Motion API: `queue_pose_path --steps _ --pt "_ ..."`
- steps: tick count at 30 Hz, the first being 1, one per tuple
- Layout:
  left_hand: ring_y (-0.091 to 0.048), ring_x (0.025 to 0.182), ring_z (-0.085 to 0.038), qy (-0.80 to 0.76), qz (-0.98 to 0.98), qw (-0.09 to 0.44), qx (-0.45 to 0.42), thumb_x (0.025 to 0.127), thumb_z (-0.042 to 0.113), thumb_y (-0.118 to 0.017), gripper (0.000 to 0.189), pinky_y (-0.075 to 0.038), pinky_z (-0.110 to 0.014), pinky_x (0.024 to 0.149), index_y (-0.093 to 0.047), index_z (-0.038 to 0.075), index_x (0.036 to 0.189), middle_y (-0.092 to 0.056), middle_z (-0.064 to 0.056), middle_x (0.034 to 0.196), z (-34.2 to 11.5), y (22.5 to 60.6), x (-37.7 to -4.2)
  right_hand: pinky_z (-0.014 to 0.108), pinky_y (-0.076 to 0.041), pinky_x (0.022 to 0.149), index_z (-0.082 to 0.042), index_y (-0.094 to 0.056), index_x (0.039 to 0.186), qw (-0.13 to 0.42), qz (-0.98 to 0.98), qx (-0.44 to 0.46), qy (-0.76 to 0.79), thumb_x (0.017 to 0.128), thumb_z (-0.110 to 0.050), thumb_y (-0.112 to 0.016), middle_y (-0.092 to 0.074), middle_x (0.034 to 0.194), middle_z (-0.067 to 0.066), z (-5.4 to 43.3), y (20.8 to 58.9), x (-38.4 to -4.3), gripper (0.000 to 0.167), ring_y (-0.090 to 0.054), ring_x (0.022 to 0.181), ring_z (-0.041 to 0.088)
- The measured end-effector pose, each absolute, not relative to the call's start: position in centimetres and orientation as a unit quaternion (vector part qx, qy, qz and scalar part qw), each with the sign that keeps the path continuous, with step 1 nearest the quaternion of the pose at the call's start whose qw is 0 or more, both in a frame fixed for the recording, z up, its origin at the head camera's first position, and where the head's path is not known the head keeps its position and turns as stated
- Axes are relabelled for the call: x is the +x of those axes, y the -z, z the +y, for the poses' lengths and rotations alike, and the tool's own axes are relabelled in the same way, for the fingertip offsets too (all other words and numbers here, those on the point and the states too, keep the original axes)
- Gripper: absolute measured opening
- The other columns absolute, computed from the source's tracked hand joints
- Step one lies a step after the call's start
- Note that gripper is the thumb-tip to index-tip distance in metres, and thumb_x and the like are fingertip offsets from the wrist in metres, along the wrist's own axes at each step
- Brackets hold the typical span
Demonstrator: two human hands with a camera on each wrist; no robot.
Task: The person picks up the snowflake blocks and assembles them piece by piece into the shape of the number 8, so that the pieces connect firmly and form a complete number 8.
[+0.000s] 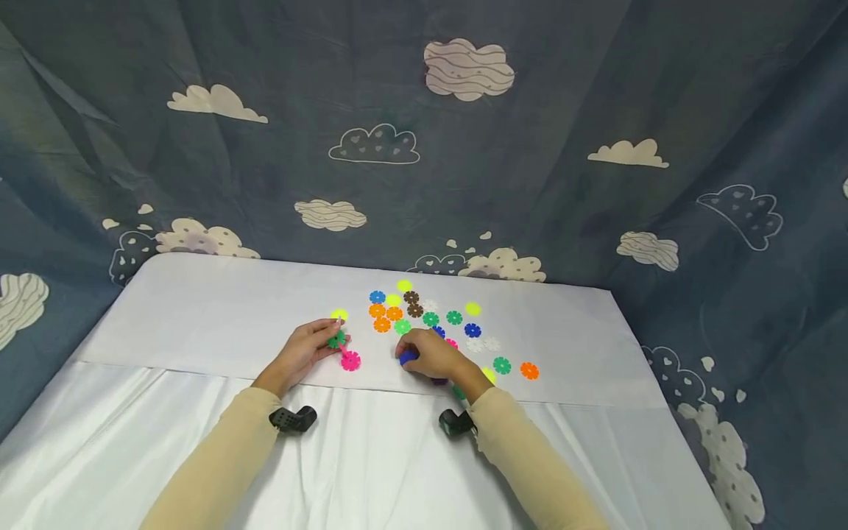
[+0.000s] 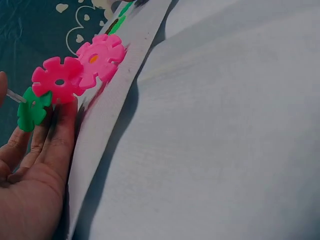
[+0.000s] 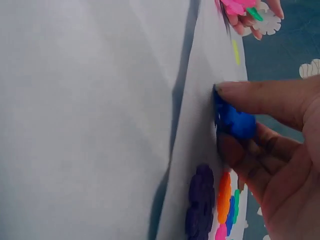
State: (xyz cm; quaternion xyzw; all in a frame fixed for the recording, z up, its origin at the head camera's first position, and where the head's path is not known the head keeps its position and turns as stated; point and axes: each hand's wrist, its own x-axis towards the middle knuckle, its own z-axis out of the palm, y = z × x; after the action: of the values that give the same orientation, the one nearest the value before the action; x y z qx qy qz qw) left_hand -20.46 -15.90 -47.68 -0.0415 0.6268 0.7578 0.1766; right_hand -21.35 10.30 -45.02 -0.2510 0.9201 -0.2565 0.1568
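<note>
My left hand (image 1: 308, 350) holds a small joined chain of notched plastic flower discs. In the left wrist view it includes a green disc (image 2: 34, 110) by the fingers and two pink discs (image 2: 59, 80) leading away from it. A white disc (image 3: 267, 22) of the chain shows edge-on by the left thumb in the left wrist view. To the right, my right hand (image 1: 430, 353) pinches a blue flower disc (image 3: 237, 122) between thumb and fingers, close over the table. A dark purple disc (image 3: 200, 205) lies beside those fingers.
Loose flower discs in several colours spread over the white table (image 1: 218, 316), among them an orange disc (image 1: 529, 370), a green disc (image 1: 501, 365) and a brown disc (image 1: 411, 297). A yellow disc (image 1: 339, 314) lies just beyond the left hand. A dark cloud-print curtain (image 1: 278, 169) hangs behind.
</note>
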Motion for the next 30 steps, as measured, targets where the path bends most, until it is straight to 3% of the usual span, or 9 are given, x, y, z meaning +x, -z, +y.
queue_pose_path --steps 2,5,9,13,17,23,30 --pt "-0.063 0.097 -0.008 -0.759 0.626 0.174 -0.041 0.102 0.021 -0.05 0.052 -0.051 -0.024 0.09 -0.036 -0.01 0.14 -0.047 -0.024 0.137 -15.9 47.4 -20.6 0.039 -0.045 0.1 -0.013 -0.069 0.1 0.155 0.916 -0.265 0.259 0.084 -0.002 -0.072 -0.065 0.105 0.001 10.5 44.9 -21.3 0.02 -0.056 0.102 0.019" --pt "-0.063 0.096 -0.009 -0.761 0.623 0.176 -0.046 0.102 0.02 -0.05 0.05 -0.051 -0.025 0.09 -0.037 -0.009 0.14 -0.05 -0.023 0.133 -15.9 47.3 -20.6 0.036 -0.048 0.094 -0.009 -0.069 0.105 0.151 0.902 -0.259 0.309 0.082 0.002 -0.073 -0.067 0.103 0.003 10.6 44.8 -21.5 0.025 -0.058 0.098 0.018" --pt "-0.063 0.098 -0.01 -0.758 0.625 0.179 -0.049 0.102 0.019 -0.051 0.048 -0.051 -0.026 0.091 -0.039 -0.01 0.138 -0.056 -0.021 0.127 -15.8 47.5 -20.7 0.031 -0.056 0.07 0.0 -0.07 0.105 0.155 0.856 -0.205 0.448 0.079 0.003 -0.075 -0.068 0.095 0.007 9.9 45.0 -22.4 0.026 -0.063 0.073 0.017" --pt "-0.062 0.101 -0.011 -0.755 0.63 0.176 -0.056 0.101 0.02 -0.052 0.048 -0.051 -0.026 0.092 -0.04 -0.008 0.139 -0.055 -0.022 0.13 -15.8 47.8 -20.8 0.033 -0.055 0.051 0.004 -0.069 0.106 0.168 0.807 -0.18 0.537 0.083 0.001 -0.072 -0.067 0.092 0.015 8.2 45.2 -23.6 0.023 -0.06 0.052 0.02" --pt "-0.062 0.1 -0.01 -0.757 0.629 0.171 -0.052 0.101 0.019 -0.051 0.048 -0.051 -0.027 0.092 -0.039 -0.009 0.139 -0.054 -0.022 0.131 -15.8 48.1 -20.8 0.033 -0.056 0.054 0.005 -0.066 0.115 0.178 0.789 -0.193 0.555 0.088 0.003 -0.066 -0.064 0.083 0.017 6.1 45.4 -24.9 0.027 -0.059 0.056 0.016" --pt "-0.063 0.097 -0.01 -0.761 0.626 0.163 -0.041 0.102 0.015 -0.05 0.047 -0.052 -0.026 0.089 -0.038 -0.013 0.138 -0.058 -0.02 0.123 -15.6 48.2 -20.8 0.029 -0.054 0.055 0.005 -0.058 0.119 0.172 0.75 -0.162 0.617 0.09 0.007 -0.06 -0.057 0.074 0.007 3.6 45.3 -26.2 0.029 -0.059 0.055 0.017" --pt "-0.063 0.095 -0.009 -0.758 0.632 0.155 -0.04 0.102 0.017 -0.05 0.047 -0.052 -0.026 0.088 -0.04 -0.013 0.137 -0.064 -0.012 0.112 -15.7 48.0 -20.8 0.031 -0.056 0.058 0.006 -0.061 0.12 0.148 0.753 -0.194 0.611 0.092 0.005 -0.059 -0.059 0.085 0.011 2.1 45.2 -26.8 0.028 -0.06 0.059 0.016"
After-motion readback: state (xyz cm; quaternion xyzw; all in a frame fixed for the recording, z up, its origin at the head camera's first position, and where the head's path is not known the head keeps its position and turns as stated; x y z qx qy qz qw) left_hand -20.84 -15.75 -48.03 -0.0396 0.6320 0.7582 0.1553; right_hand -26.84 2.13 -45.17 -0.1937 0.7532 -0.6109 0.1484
